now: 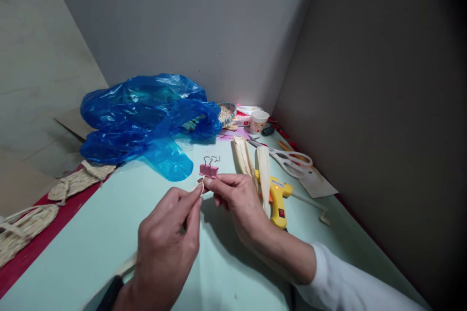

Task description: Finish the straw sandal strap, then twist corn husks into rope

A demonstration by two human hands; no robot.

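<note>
Just above the table, a pink binder clip (208,170) with its wire handles up is at the fingertips of my right hand (242,199), thumb and finger closed at its lower edge. What the clip bites on is mostly covered by my fingers. My left hand (170,238), close beside it, pinches a thin pale husk strip (203,185) that bends up toward the clip. A longer pale strip (127,265) shows behind my left wrist. The fingertips of both hands almost meet.
A yellow glue gun (278,201) lies right of my hands, next to dried husks (263,170). Beyond are white-handled scissors (292,161), a card (318,182), a paper cup (259,122), a small basket (226,112) and a blue plastic bag (146,112). Woven pieces (78,183) line the left edge.
</note>
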